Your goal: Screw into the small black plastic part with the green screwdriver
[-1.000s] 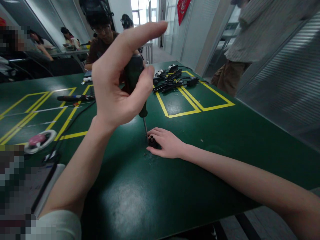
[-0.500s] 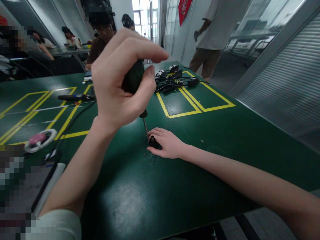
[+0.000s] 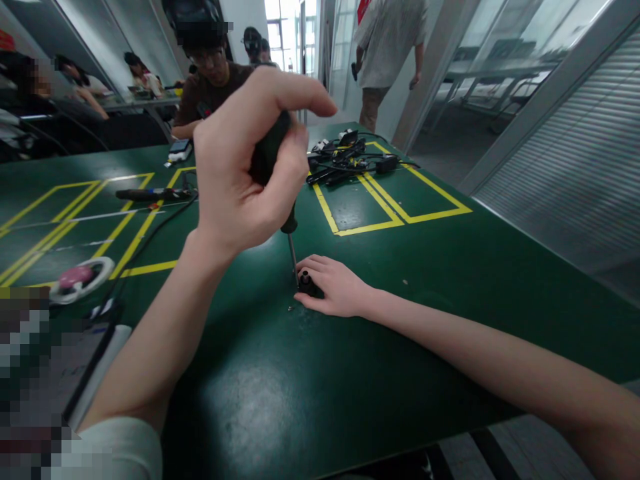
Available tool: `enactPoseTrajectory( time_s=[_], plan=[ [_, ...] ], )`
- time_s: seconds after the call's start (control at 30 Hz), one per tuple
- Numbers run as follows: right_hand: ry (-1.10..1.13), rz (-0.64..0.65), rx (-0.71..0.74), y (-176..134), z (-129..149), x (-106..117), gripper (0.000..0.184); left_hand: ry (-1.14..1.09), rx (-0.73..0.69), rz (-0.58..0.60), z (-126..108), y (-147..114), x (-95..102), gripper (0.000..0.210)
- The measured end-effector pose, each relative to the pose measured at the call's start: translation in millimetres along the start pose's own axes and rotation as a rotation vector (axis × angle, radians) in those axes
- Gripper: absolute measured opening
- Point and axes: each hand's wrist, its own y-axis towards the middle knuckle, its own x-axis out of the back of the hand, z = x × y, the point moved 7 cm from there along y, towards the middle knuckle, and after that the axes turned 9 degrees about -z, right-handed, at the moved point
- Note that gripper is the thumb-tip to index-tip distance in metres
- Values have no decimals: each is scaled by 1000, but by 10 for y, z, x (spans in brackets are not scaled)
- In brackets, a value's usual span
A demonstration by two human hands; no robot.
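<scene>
My left hand (image 3: 250,160) is wrapped round the dark handle of a screwdriver (image 3: 292,250), its index finger stretched out over the top. The thin metal shaft points down and leans slightly, its tip at a small black part with a round hollow stub (image 3: 306,280). That part rests on the green table (image 3: 380,387), gripped between the thumb and fingers of my right hand (image 3: 337,287). Much of the part is covered by that hand, so its full shape is hidden. Just in front lies a tiny metal piece (image 3: 291,308), perhaps a screw.
A pile of black cables and adapters (image 3: 345,160) lies ahead. To the left are a black corded tool (image 3: 155,195), a white ring with a pink centre (image 3: 80,279) and papers (image 3: 75,360). A person (image 3: 215,73) sits across the table; another (image 3: 390,53) stands beyond it.
My left hand has turned slightly about the screwdriver handle, and its thumb and fingers have shifted a little. My right hand stays put. The standing person has moved left and away.
</scene>
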Motion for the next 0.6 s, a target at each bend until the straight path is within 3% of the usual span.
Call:
enactPoseTrajectory(
  time_s=[0.2, 0.37, 0.6],
  plan=[
    [-19, 5, -1, 0, -3, -8, 28, 56, -86, -18, -59, 23, 25, 22],
    [-11, 3, 3, -1, -1, -7, 29, 89, -34, -38, -44, 28, 34, 11],
    [-14, -2, 2, -3, -7, -5, 27, 6, 31, -5, -48, 5, 50, 24]
  ],
)
